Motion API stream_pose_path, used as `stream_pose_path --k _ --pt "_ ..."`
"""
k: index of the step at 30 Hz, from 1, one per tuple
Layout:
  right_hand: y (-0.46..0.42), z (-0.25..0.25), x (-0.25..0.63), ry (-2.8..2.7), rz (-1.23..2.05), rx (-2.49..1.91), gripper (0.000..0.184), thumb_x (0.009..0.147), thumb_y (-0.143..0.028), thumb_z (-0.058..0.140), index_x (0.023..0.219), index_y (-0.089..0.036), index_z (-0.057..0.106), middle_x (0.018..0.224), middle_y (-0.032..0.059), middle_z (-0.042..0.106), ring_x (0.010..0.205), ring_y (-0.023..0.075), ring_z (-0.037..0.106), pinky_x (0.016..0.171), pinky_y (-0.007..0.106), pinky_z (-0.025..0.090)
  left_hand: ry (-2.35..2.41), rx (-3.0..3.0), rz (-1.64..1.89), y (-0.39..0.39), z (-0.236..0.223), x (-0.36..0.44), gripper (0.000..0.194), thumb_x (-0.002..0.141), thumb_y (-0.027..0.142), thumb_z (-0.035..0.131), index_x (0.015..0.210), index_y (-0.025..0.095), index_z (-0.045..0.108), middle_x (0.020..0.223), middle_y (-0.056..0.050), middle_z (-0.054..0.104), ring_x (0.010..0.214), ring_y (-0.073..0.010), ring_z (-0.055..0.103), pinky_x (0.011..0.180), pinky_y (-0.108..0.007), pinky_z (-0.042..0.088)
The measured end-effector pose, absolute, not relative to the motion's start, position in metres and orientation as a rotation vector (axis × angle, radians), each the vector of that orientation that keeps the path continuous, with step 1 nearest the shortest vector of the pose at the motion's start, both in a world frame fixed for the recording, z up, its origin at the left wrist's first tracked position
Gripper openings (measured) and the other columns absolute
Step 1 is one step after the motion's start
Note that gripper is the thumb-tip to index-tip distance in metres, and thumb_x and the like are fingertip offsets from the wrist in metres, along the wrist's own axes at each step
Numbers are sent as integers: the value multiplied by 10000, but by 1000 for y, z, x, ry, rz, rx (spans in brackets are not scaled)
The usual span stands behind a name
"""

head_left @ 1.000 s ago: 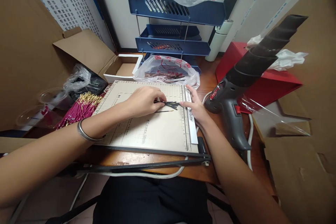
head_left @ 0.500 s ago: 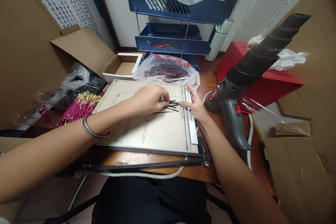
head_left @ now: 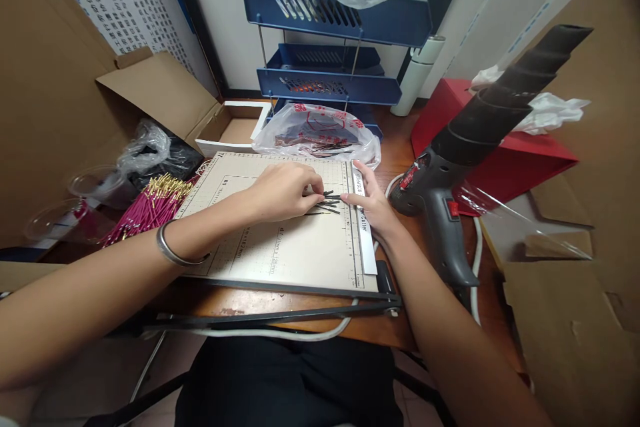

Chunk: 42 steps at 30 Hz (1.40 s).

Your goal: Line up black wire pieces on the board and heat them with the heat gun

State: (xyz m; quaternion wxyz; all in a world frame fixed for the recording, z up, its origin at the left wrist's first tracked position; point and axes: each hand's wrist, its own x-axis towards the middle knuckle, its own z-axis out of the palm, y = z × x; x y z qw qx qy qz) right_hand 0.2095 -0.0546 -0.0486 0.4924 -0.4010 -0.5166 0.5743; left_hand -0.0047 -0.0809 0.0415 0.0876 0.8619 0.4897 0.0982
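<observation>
My left hand [head_left: 289,191] is closed in a pinch around a bunch of thin black tubes [head_left: 331,205], which look like short lengths of sleeving. Their free ends fan out to the right over the cream board of a paper cutter [head_left: 310,250]. Across the cutter's right edge lies my right hand [head_left: 376,205], its thumb apart from the other fingers. The tip of that thumb touches or nearly touches the end of one tube. The cutter's long dark arm [head_left: 280,315] runs along the near side.
A hot air gun [head_left: 440,193] stands on the right before a red tissue box [head_left: 530,160]. Magenta wires with gold ends [head_left: 155,203] lie at left. Behind the cutter are a plastic bag [head_left: 320,130], an open white box [head_left: 235,130] and blue trays [head_left: 330,87].
The hands have barely moved. The tube ends by the left fingertips have shifted slightly, and less of the thin dark line beneath them shows.
</observation>
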Motion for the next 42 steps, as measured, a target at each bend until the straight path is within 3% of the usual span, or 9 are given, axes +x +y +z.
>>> stream_pose_path --k 9,12,16,21,27,31,38,42 --pt "-53 -45 210 -1337 1331 -1017 964 612 -352 810 1502 -279 444 1630 90 528 1534 312 488 1337 504 307 1352 2578 135 -78 49 0 161 932 236 663 952 218 822 1120 -39 794 982 -236 701 831 -341 438" --pt "-58 -39 215 -1522 1113 -1052 766 679 -379 793 1409 -288 580 1673 80 490 1621 312 368 1361 533 227 1350 2561 121 -78 49 0 150 925 231 667 939 223 816 1140 -31 786 1014 -237 696 852 -342 441" --pt "-70 -26 217 -1737 879 -1108 354 761 -342 762 1106 -266 777 1777 58 321 1674 345 250 1360 580 182 1362 2568 135 -79 47 0 160 937 238 655 945 217 814 1142 -32 782 1023 -243 692 843 -347 440" --pt "-78 -16 214 -1878 839 -1175 110 786 -276 752 858 -250 830 1749 24 385 1697 367 149 1371 596 106 1384 2577 139 -80 45 0 176 956 239 645 986 210 817 1127 -34 789 1016 -245 699 830 -348 444" --pt "-77 -13 213 -1926 887 -1249 127 810 -322 763 849 -230 842 1750 68 378 1695 371 148 1371 598 114 1402 2591 133 -81 45 0 164 952 243 658 978 219 819 1140 -37 790 1026 -251 700 834 -349 444" --pt "-77 -14 215 -1905 891 -1200 139 808 -372 777 817 -245 831 1739 51 396 1692 365 165 1366 620 107 1398 2588 162 -84 44 0 142 945 236 675 971 223 815 1121 -31 791 1016 -248 700 828 -349 437" --pt "-74 -18 216 -1727 856 -1129 192 805 -425 775 834 -246 836 1670 65 511 1623 365 371 1353 591 196 1383 2564 528 -81 37 -9 205 1026 269 598 987 168 771 1035 -80 784 900 -221 677 794 -340 435" --pt "-73 -21 214 -1724 852 -1153 229 800 -469 794 819 -244 833 1662 72 522 1624 375 365 1354 599 183 1383 2559 587 -76 32 -13 188 1014 261 604 985 172 767 991 -75 787 869 -214 671 782 -335 433"
